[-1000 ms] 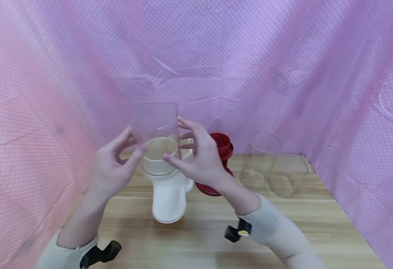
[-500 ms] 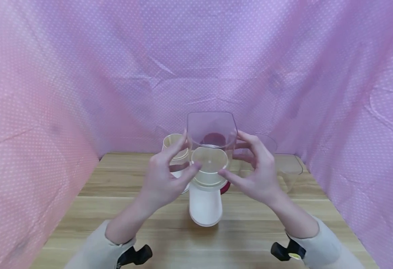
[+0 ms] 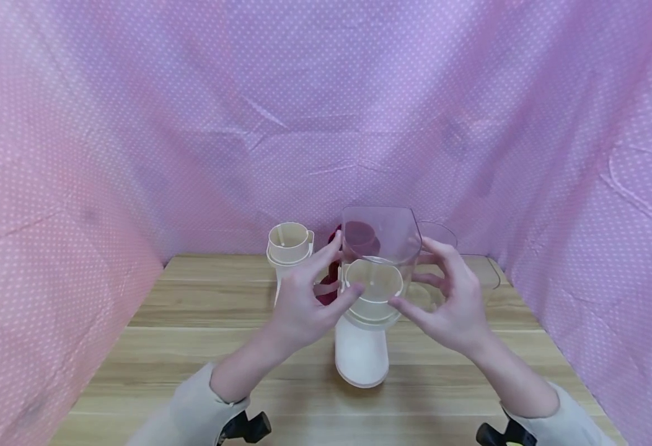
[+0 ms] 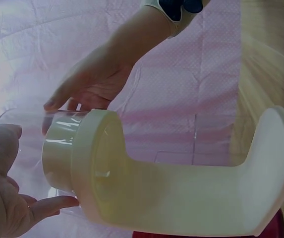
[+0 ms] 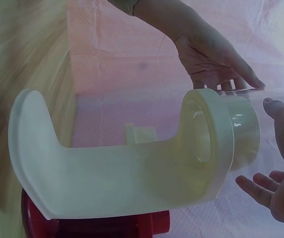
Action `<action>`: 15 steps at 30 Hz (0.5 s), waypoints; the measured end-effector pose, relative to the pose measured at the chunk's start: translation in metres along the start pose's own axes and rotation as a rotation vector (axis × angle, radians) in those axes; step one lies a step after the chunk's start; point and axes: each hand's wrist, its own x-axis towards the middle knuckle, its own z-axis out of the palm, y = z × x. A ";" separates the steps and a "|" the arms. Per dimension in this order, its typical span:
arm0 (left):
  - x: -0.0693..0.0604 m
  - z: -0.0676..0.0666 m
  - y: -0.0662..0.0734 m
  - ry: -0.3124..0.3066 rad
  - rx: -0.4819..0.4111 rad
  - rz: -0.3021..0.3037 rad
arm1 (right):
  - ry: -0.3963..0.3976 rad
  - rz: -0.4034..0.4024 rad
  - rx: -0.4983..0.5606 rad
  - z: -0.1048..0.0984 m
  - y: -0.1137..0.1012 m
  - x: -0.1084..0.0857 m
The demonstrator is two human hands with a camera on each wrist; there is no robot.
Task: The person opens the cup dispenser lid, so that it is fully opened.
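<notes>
Shifting rightwards, here come the white stand [image 3: 361, 354] and the clear container [image 3: 382, 226] together, and that suggests the pair are seated firmly enough to travel as one! Against a second ago, they sit farther from the bench's [image 3: 209, 347] left edge and nearer its front edge; the second white stand [image 3: 289, 254], by the rear edge, now shows its whole top, while the red stand [image 5: 159, 223] is largely screened from the head view. The left hand [image 3: 309, 303] is half open, fingers curved along the container's left wall, thumb in front; the right hand [image 3: 455, 303] mirrors it opposite. The container surrounds the stand's collar [image 4: 62, 153], upright mid-bench; whether the foot touches down, I can't tell. Two spare containers [image 3: 440, 231] wait towards the rear right corner.
</notes>
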 end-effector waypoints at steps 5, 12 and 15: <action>-0.005 0.003 -0.012 -0.003 0.020 0.017 | -0.008 -0.001 0.013 0.004 0.006 -0.009; -0.012 0.004 -0.026 0.001 0.053 0.064 | -0.007 -0.001 0.034 0.011 0.014 -0.017; -0.015 0.005 -0.030 0.008 0.073 0.077 | -0.012 0.014 0.023 0.012 0.015 -0.021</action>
